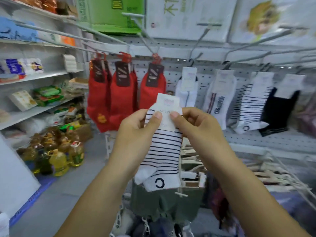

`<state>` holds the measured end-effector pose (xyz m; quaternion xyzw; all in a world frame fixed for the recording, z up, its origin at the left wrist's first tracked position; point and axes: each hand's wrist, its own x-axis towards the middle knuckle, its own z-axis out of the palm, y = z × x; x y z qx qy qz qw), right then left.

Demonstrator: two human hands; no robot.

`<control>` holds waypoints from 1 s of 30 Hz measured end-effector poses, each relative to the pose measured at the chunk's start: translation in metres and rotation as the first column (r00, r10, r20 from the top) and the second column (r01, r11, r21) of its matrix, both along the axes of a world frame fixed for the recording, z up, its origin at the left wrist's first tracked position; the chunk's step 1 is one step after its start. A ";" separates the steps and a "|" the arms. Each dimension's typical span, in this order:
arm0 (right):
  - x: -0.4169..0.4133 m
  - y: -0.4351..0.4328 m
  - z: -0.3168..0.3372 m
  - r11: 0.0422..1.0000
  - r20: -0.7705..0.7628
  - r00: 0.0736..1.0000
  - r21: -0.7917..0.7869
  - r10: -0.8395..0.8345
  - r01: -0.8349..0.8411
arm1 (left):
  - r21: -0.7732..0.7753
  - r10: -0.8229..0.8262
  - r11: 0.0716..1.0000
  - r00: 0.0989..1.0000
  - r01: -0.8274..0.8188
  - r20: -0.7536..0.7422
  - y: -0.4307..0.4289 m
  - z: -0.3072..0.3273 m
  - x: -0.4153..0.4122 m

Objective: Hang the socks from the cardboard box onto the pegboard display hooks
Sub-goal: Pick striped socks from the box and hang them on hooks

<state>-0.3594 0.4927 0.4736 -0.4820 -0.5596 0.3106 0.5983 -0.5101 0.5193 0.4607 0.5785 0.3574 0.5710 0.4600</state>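
I held a pair of white socks with thin dark stripes (162, 151) upright in front of me, in mid-air before the pegboard (172, 69), not on any hook. My left hand (136, 127) pinched the top edge, thumb on the front and fingers curled behind. My right hand (193, 124) pinched the paper label (168, 106) the same way from the other side. The toes hung down. Behind them, red socks (119, 96) hung from metal hooks (109, 50) on the left. White socks (186, 93), matching striped socks (248, 106) and black socks (277, 110) hung to the right. Bottles of yellow oil (58, 161) stood on the floor at lower left.
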 end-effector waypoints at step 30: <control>0.308 0.029 0.031 0.890 0.189 0.907 0.348 -0.376 0.296 | 0.663 0.455 0.681 0.889 -0.311 -0.050 -0.015 0.088 0.287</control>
